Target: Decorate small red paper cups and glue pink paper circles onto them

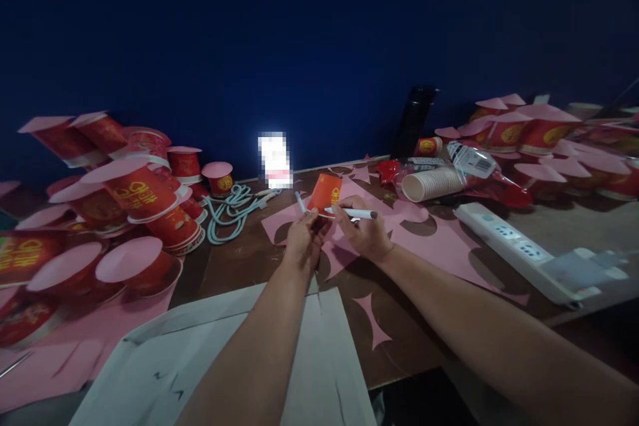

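Note:
My left hand is closed round the lower rim of a red-orange paper cup with yellow lettering. The cup is tilted in front of me. My right hand grips a white marker pen with a dark end, its tip pointing left at the cup's rim. Whether the tip touches the cup I cannot tell. A slim whitish-blue stick shows just left of the cup, partly hidden by my left hand. Pink paper with round cut-outs lies under and behind both hands.
Red paper cups topped with pink discs crowd the left; more such cups stand far right. A teal cable, lit blurred screen, black bottle, bagged cups, white power strip and pale board surround my arms.

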{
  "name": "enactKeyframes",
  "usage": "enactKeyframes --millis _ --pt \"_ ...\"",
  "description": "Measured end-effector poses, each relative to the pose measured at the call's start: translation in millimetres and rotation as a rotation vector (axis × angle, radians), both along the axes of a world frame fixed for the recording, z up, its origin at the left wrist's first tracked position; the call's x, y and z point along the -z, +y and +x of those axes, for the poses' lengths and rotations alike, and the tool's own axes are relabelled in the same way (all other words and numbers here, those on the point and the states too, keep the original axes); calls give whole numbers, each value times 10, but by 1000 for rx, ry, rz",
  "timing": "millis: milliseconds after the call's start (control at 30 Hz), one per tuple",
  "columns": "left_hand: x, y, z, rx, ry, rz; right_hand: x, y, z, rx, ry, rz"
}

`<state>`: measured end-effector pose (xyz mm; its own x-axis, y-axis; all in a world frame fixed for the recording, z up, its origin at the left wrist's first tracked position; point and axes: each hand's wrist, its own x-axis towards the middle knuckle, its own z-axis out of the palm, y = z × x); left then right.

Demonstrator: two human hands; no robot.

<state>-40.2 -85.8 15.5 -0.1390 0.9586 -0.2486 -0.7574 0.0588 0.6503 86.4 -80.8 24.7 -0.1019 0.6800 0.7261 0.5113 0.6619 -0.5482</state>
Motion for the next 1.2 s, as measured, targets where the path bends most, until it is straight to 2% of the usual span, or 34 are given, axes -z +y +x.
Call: enactKeyframes --millis 133,333,467,967,1200 --pt "-7 -1 -5 -2 8 -6 7 10 7 -12 5 -33" --pt "-22 -10 -7 -20 22 -57 62 50 22 -132 7 -84" --pt "-18 0 4 -12 35 -66 86 64 27 -150 -3 -78" --pt "-44 -18 27 4 57 -82 106 67 18 -136 -46 -84" --pt "-6 9 17 22 39 -32 64 33 1 -46 -32 -61"
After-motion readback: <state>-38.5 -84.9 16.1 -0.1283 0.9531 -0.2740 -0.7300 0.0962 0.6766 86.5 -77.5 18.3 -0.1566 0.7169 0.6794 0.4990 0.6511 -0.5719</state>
